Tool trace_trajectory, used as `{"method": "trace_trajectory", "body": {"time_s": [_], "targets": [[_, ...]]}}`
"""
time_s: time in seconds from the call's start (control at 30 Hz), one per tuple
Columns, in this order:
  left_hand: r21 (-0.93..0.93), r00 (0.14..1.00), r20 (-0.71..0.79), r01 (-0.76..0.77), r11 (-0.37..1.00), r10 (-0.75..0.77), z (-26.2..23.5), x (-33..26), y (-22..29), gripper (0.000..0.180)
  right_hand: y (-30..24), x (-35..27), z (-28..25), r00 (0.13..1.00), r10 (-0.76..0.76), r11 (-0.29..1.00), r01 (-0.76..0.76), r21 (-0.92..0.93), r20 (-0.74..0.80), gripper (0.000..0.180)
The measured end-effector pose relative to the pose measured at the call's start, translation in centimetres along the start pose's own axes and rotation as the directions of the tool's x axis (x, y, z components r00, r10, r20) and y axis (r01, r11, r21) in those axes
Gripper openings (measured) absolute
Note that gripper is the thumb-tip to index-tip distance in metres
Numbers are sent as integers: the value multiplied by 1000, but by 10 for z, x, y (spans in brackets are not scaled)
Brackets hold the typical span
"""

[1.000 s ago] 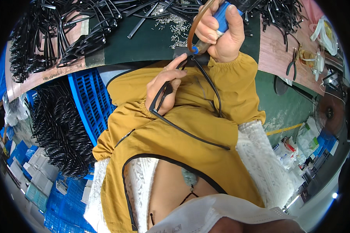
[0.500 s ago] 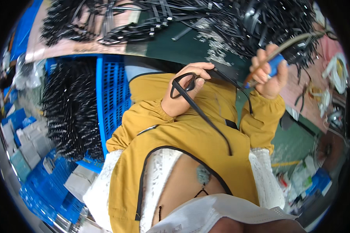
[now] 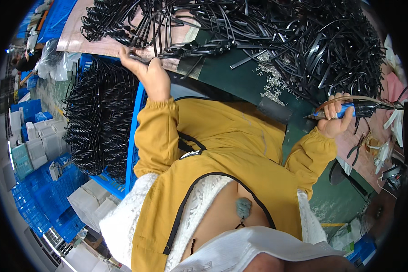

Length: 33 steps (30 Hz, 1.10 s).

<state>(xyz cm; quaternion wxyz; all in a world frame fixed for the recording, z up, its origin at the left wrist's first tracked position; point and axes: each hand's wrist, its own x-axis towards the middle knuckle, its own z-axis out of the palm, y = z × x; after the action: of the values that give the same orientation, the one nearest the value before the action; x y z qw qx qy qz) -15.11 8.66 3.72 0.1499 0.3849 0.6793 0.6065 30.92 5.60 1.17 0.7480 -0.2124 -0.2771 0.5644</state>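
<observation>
Head view showed your left hand (image 3: 147, 75) stretched up and left to the near edge of the counter (image 3: 240, 75), fingers (image 3: 130, 58) curled around one thin black strip (image 3: 143, 56) at the fringe of the big black pile (image 3: 276, 36). That strip's long axis ran roughly left to right along the counter edge, with the pile just beyond it. Your right hand (image 3: 333, 120) sat well apart at the right, fingers wrapped fully around a blue-handled tool (image 3: 344, 109) lying near level, tip pointing left toward your body. Your left hand was clearly the nearer one to the strips. A blue crate (image 3: 136, 131) of stacked black parts (image 3: 99, 122) stood below your left arm.
</observation>
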Motion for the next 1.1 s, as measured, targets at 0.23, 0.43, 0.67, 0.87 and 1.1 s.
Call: {"method": "trace_trajectory", "body": {"time_s": [0.23,0.43,0.67,0.87,1.1], "targets": [[447,687,449,-726,522,571,7,-7,12,55,2,4,2,994,70,996,-75,52,78,41],[204,592,426,-800,564,684,25,2,28,27,2,4,7,993,86,995,-90,40,75,35],[-26,300,367,-943,332,881,-6,85,91,31,1,5,11,991,100,992,-106,66,92,32],[441,681,719,-601,667,139,-3,211,23,70,0,4,14,993,81,993,-88,78,88,31],[553,653,757,-646,526,6,-10,162,10,69,4,7,13,991,75,994,-84,72,113,35]]}}
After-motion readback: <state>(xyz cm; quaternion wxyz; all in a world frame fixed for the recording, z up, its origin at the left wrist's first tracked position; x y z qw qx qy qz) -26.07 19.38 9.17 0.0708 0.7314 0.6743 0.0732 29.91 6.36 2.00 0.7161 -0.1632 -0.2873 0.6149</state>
